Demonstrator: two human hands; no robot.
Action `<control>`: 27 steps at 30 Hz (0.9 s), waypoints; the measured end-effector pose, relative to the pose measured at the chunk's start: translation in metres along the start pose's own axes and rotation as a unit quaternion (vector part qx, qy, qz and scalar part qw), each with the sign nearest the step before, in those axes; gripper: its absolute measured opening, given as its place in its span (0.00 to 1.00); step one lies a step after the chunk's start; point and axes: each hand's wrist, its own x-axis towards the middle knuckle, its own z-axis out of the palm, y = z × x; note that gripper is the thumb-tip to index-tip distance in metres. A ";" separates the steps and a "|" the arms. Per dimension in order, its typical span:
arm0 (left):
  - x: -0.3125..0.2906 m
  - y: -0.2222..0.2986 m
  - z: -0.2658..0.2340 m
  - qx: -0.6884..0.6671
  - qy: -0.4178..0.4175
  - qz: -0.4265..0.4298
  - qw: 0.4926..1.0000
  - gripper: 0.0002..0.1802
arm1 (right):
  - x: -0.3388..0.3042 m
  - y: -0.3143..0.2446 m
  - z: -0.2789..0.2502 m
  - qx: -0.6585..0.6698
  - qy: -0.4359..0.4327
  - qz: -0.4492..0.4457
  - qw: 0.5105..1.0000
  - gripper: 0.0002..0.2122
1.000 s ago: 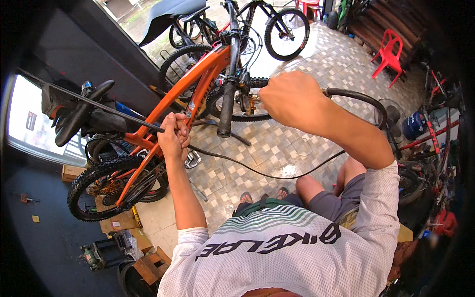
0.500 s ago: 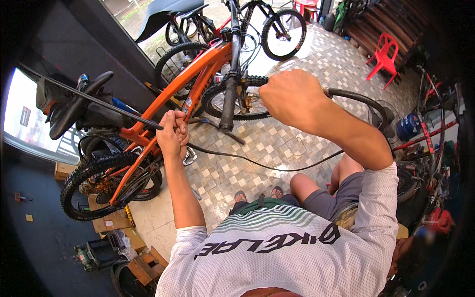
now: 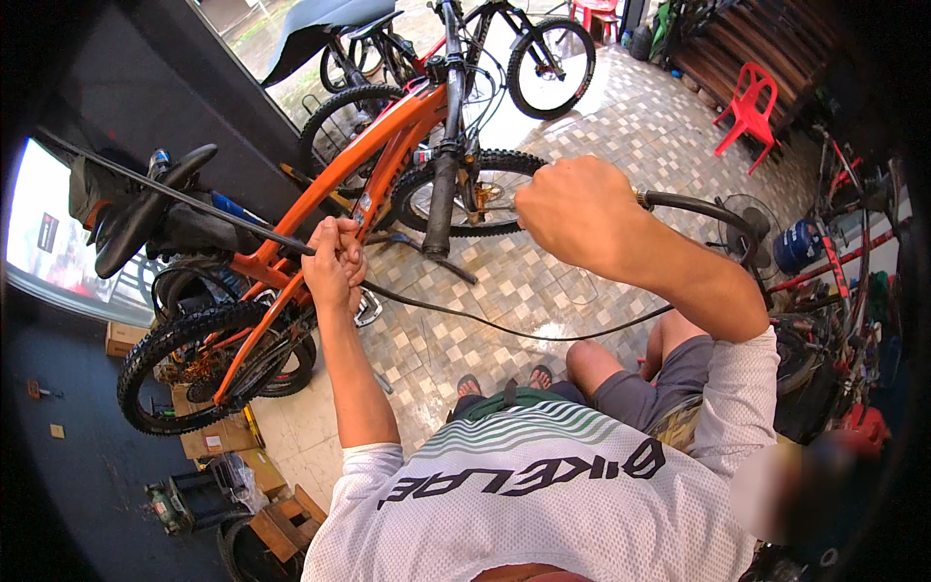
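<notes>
Black hose runs past the saddle of an orange bike, through the left hand, then sags over the tiled floor. Hands well apart: left clamped on hose beside the frame; right hand fisted near the front wheel, round a mostly hidden fitting with thick hose attached

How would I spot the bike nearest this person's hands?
Start with the patterned tile floor, then look to its left. There stands a bike, its frame partly covered by the left hand in this view. Bright orange tubes set it apart from the bikes beyond.
</notes>
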 end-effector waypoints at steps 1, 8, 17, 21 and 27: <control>0.000 0.000 0.001 -0.001 -0.003 0.002 1.000 0.19 | 0.000 0.003 0.004 -0.003 0.001 0.006 1.000 0.11; 0.000 0.003 0.001 0.012 0.005 0.004 1.000 0.18 | 0.011 0.028 0.015 0.014 0.034 0.080 0.996 0.17; -0.003 0.002 0.002 0.018 0.015 0.006 1.000 0.19 | 0.005 0.031 0.016 0.026 0.036 0.080 0.996 0.15; -0.001 0.002 0.001 0.015 0.013 0.001 1.000 0.19 | 0.004 0.033 0.009 0.020 0.066 0.117 0.991 0.14; 0.002 0.000 0.002 0.014 0.010 0.004 1.000 0.19 | 0.006 0.039 0.005 0.034 0.067 0.089 0.993 0.14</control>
